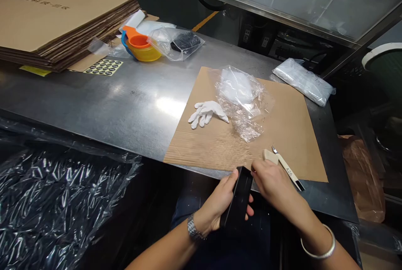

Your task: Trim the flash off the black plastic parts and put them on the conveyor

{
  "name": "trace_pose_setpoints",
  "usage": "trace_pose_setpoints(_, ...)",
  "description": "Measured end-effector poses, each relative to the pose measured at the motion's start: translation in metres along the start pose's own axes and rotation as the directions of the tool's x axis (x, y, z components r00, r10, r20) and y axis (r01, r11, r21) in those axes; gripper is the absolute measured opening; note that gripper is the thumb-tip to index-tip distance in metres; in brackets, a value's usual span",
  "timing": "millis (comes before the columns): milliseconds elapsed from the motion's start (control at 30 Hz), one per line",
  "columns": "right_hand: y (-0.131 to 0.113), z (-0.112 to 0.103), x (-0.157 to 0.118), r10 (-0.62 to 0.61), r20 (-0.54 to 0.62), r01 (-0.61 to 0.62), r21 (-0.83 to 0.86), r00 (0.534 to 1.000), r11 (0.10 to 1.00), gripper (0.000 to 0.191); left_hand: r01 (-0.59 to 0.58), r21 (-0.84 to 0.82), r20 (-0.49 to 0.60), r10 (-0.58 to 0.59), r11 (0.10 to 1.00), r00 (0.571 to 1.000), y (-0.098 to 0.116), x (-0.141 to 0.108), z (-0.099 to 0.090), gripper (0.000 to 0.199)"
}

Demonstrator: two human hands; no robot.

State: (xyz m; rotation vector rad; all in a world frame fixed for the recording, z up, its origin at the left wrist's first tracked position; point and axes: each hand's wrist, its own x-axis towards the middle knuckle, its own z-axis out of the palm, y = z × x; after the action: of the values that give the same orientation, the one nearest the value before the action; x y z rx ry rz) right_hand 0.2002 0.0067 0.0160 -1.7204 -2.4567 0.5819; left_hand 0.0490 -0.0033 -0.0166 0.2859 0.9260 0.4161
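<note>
My left hand (221,201) is wrapped around a black, box-shaped part (238,203), holding it tilted just off the table's front edge. The thumb lies along one side and fingertips show on the other. Close against the part's upper end is my right hand (273,182), its fingers pinched together; whatever they hold is hidden. Just beyond the right hand lies a beige block (270,157), partly covered by it. Beside that rests a craft knife (289,170) with a pale handle marked A26. Both lie on a flat cardboard sheet (201,148).
A white glove (209,112) and crumpled clear plastic bags (243,94) lie on the cardboard. Orange and yellow tape holders (143,48), a bagged black part (185,42) and a sticker sheet (105,67) sit farther left, near stacked cardboard (63,14). A plastic-wrapped bundle (304,81) is at back right.
</note>
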Motion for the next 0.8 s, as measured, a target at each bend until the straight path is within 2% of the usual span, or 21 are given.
trace_pose_setpoints(100, 0.013, -0.004, 0.004, 0.035, -0.101, -0.031, 0.047, 0.994, 0.998, 0.018, 0.121, 0.009, 0.051, -0.121, 0.993, 0.991, 0.005, -0.002, -0.005, 0.070)
trace_pose_setpoints(167, 0.013, -0.007, 0.002, 0.050, -0.151, -0.036, 0.097, 0.987, 0.995, 0.015, 0.177, -0.004, 0.078, -0.176, 0.984, 0.981, 0.008, -0.003, -0.007, 0.076)
trace_pose_setpoints(233, 0.006, -0.010, -0.003, 0.025, -0.178, 0.008, 0.182, 0.984, 0.983, 0.011, 0.214, -0.071, 0.106, -0.206, 0.974, 0.973, 0.011, -0.003, -0.008, 0.078)
trace_pose_setpoints(300, -0.006, -0.012, -0.010, -0.055, -0.169, 0.100, 0.266, 0.984, 0.959, 0.009, 0.235, -0.150, 0.133, -0.216, 0.960, 0.967, 0.012, -0.002, -0.007, 0.075)
trace_pose_setpoints(400, -0.027, -0.008, -0.018, -0.218, -0.113, 0.243, 0.312, 0.969, 0.918, 0.014, 0.184, -0.255, 0.114, -0.159, 0.949, 0.981, 0.009, 0.000, -0.005, 0.058)
trace_pose_setpoints(467, -0.039, -0.003, -0.022, -0.274, -0.091, 0.289, 0.289, 0.957, 0.912, 0.024, 0.141, -0.311, 0.094, -0.117, 0.940, 0.989, 0.006, 0.001, -0.004, 0.047)
trace_pose_setpoints(533, -0.046, 0.003, -0.023, -0.277, -0.085, 0.290, 0.256, 0.957, 0.922, 0.028, 0.111, -0.341, 0.084, -0.088, 0.933, 0.993, 0.003, 0.002, -0.005, 0.041)
trace_pose_setpoints(667, -0.050, 0.009, -0.024, -0.259, -0.074, 0.269, 0.235, 0.963, 0.934, 0.020, 0.052, -0.346, 0.039, -0.041, 0.937, 0.998, -0.002, 0.003, -0.007, 0.034)
trace_pose_setpoints(800, -0.047, 0.010, -0.022, -0.246, -0.077, 0.258, 0.307, 0.966, 0.916, 0.018, 0.054, -0.312, 0.013, -0.053, 0.949, 0.999, -0.003, 0.002, -0.005, 0.039)
